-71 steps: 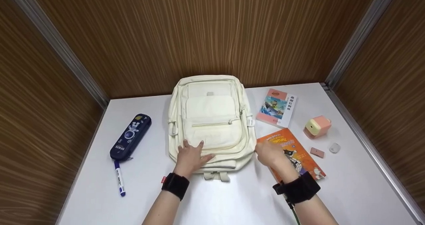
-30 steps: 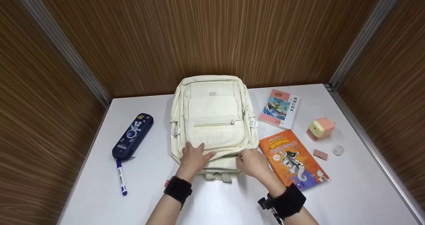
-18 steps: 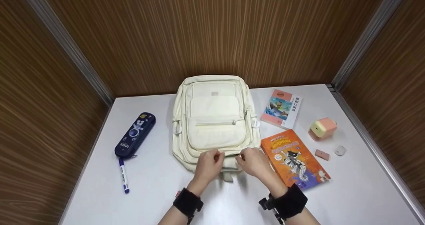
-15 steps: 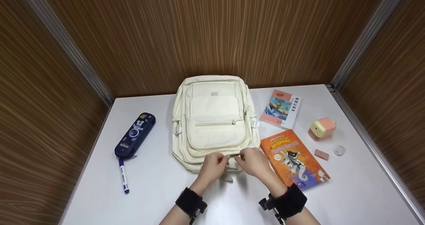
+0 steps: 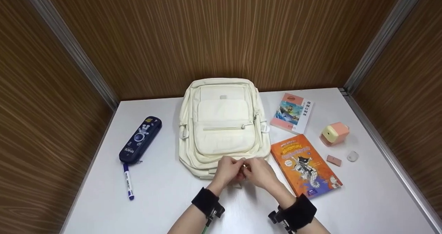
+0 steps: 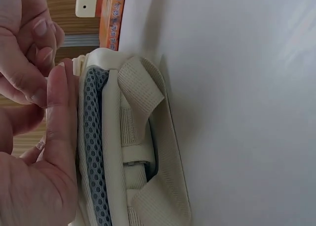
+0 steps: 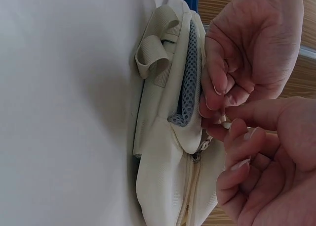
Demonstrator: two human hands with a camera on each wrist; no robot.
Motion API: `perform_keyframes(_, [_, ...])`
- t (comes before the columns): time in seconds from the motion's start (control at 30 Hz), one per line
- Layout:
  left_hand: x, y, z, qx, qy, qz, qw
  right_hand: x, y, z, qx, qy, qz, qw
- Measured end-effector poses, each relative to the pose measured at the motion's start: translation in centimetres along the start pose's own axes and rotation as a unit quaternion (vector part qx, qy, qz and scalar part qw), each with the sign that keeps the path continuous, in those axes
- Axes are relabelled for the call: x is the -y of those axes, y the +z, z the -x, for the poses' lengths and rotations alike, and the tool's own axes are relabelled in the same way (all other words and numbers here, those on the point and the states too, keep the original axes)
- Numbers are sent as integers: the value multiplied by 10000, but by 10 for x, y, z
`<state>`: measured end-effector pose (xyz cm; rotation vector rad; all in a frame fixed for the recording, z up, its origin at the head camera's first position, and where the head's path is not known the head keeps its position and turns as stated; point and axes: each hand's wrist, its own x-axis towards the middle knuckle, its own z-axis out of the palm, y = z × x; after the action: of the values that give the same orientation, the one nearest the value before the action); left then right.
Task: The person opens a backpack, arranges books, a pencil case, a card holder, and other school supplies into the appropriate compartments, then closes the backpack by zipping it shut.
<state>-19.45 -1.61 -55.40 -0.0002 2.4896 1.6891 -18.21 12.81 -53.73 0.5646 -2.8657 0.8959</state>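
A cream backpack (image 5: 224, 137) lies front side up. Its zipper (image 7: 196, 159) shows beside the grey mesh lining (image 6: 95, 137) in the wrist views. My left hand (image 5: 227, 170) and right hand (image 5: 260, 172) meet at the bag's near edge, fingertips almost touching. My right hand pinches a small cream tab (image 7: 226, 125), which looks like a zipper pull. With thumb and fingers, my left hand grips the bag's edge right beside it; its index finger (image 6: 58, 107) lies along the fabric. The hands partly hide what is between the fingertips.
To the right lie an orange book (image 5: 305, 165), a pink-and-white book (image 5: 291, 113), a pink pencil sharpener (image 5: 335, 134), a pink eraser (image 5: 334, 160) and a small clear object (image 5: 352, 156). On the left are a navy pencil case (image 5: 141, 139) and a marker (image 5: 128, 182).
My right hand has moved left from the bag's right side along its near edge. My left hand has left the front panel, where it lay spread, and come over beside the right.
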Motion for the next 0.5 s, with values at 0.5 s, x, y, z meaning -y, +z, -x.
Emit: perform_keyframes(0.5, [-7,4,2,386,-201,322,9985,-11,-19,-6,-146,-327,731,9967])
